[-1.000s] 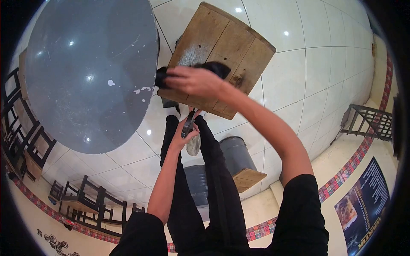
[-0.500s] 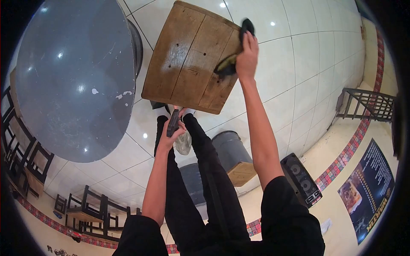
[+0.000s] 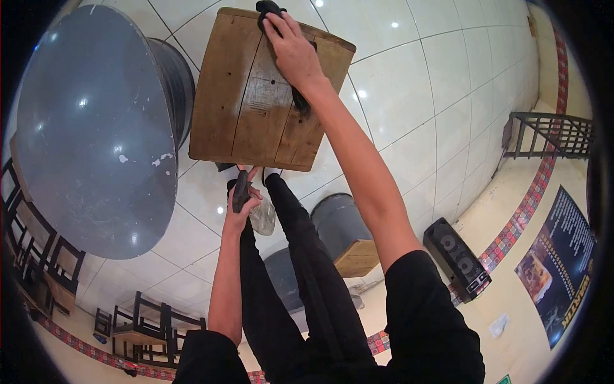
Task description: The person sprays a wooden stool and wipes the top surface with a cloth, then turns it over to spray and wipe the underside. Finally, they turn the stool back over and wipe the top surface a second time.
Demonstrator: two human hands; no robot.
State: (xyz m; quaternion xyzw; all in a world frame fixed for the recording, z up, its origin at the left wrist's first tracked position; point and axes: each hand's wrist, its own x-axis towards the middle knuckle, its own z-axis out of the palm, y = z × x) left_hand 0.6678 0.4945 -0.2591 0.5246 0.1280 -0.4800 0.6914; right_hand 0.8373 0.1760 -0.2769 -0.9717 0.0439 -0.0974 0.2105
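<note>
Cloth (image 3: 300,102), black, bunched; held under the right hand (image 3: 294,54), its fingers bent over the cloth at the far edge of a wooden top (image 3: 256,121); one end pokes out beyond the fingertips at that edge, another part shows beside the wrist, over the planks.

Wooden top: brown planks, knots and small dark holes, glossy sheen over the middle; edges slightly curved.

Spray bottle (image 3: 263,219), clear body, dark head; the left hand (image 3: 246,205) closed round the head, just below the near edge of the wooden top; body hanging beside the fingers, above the person's legs (image 3: 300,249) in black trousers.

Round table (image 3: 96,141), grey, chipped paint near its right rim; stands to the left of the wooden top, over a dark drum-like base (image 3: 177,86).

Grey drum (image 3: 342,221), beside the right leg; a wooden board (image 3: 357,258) at its lower end.

Remaining pieces: pale tiled floor (image 3: 400,83); dark chairs (image 3: 141,329) at lower left; black speaker (image 3: 455,258) by the wall at right; dark lattice-like frame (image 3: 556,136) farther up; dark poster (image 3: 556,275) on the wall; patterned band (image 3: 511,240) running along that wall.
</note>
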